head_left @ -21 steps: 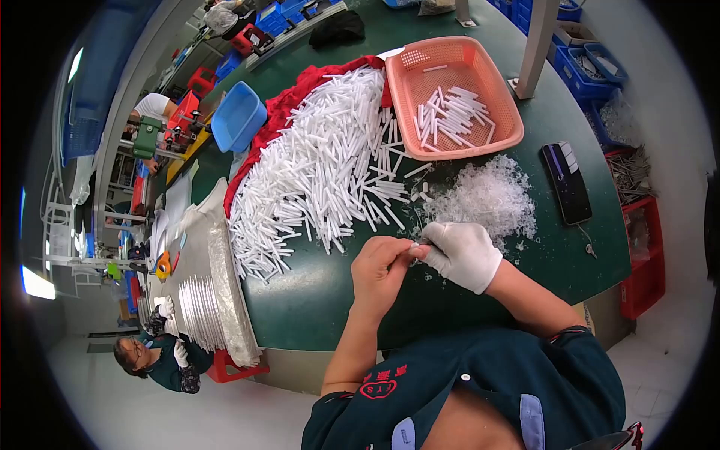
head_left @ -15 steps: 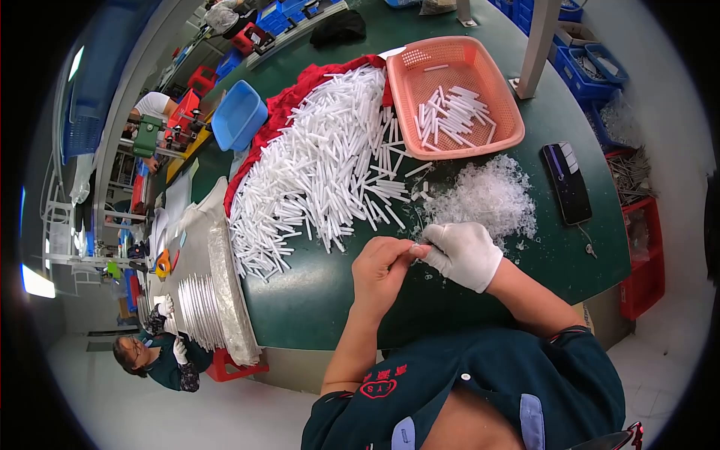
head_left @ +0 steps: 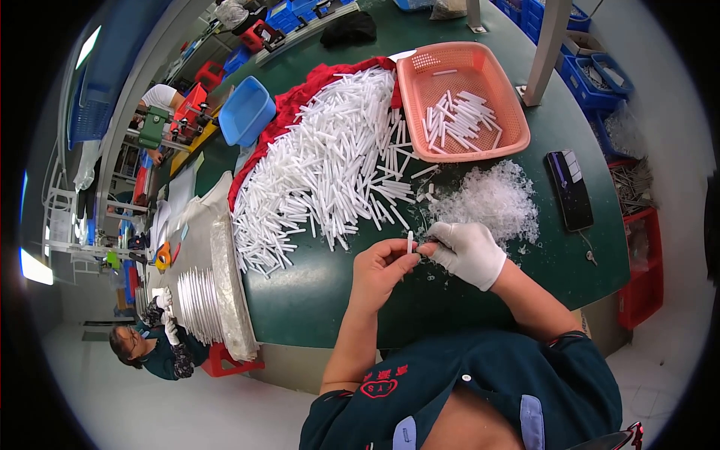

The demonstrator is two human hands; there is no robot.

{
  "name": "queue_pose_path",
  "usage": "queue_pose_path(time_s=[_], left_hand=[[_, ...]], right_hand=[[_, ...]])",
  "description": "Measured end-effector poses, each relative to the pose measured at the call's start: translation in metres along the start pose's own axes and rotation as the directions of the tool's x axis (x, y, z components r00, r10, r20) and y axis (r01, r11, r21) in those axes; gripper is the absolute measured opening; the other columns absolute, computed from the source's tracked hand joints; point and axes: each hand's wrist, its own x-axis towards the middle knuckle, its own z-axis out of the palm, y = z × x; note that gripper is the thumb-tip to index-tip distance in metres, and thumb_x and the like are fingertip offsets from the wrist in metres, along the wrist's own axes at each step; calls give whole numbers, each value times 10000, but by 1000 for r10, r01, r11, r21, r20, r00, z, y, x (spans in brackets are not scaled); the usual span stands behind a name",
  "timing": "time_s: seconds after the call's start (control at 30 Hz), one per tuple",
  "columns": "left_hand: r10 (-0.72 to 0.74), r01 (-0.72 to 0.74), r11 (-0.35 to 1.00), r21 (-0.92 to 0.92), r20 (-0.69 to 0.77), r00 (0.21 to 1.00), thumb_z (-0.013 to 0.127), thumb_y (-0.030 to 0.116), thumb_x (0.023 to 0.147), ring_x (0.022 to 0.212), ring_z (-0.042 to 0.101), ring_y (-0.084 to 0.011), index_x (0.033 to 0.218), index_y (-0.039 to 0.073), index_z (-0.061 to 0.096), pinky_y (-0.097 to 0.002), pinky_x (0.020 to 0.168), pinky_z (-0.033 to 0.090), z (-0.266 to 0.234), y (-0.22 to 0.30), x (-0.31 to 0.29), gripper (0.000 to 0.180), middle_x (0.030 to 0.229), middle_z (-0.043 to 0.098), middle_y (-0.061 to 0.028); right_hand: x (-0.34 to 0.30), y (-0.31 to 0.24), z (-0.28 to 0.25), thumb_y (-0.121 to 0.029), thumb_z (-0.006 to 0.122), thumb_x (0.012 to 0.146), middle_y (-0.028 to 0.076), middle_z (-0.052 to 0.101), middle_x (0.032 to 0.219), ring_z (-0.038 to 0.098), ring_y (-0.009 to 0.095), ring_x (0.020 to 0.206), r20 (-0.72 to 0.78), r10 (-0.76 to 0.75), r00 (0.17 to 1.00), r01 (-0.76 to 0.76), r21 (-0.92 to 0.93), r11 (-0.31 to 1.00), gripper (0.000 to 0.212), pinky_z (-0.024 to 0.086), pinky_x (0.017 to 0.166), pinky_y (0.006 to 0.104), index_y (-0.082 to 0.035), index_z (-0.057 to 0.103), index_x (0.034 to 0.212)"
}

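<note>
Tube (head_left: 410, 241) pinched in bare left hand (head_left: 381, 270); gloved right hand (head_left: 472, 255) just beside, hold can't tell; translucent scraps (head_left: 495, 199) beyond right hand.

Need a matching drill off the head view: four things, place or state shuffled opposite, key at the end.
Things
1. Phone
2. Left hand
3. Orange basket
4. Right hand

Place or state
A. Bare, pinching a short white stick
B. Wearing a white glove
C. To the right of the heap of clear scraps
D. Holding a small batch of loose sticks

Pairs: 1-C; 2-A; 3-D; 4-B
</note>
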Motion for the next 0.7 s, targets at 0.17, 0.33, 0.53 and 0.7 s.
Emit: queue_pose_path(time_s=[0.17,0.33,0.53,0.7], left_hand=[[-70,75,996,-51,92,993,668,41,846,685,567,-47,1076,-2,643,-178,556,429,0,1,-2,235,882,675,-17],[-65,73,995,-71,105,992,678,53,843,685,568,-48,1075,1,646,-178,556,429,2,2,-2,239,872,671,-12],[-66,72,997,-34,133,989,681,71,846,684,560,-44,1107,12,647,-176,555,421,-2,-1,-2,270,850,662,-5],[-81,84,996,-18,133,988,680,64,843,706,585,-64,1104,-1,649,-181,581,440,-2,2,-4,271,855,668,-28]], right_hand=[[1,1,4,-392,589,879,159,606,716,614,370,678,-73,-118,990,107,-138,985,341,473,574,452,-55,564,830],[1,1,5,-394,579,882,144,606,721,619,352,681,-80,-150,986,134,-178,975,336,479,564,443,-63,560,832],[1,1,5,-380,563,893,136,600,698,620,345,670,-76,-174,982,153,-226,962,331,480,558,442,-66,559,788],[1,-1,1,-375,535,914,135,594,662,615,352,647,-36,-170,985,157,-237,959,347,477,551,452,-69,559,752]])
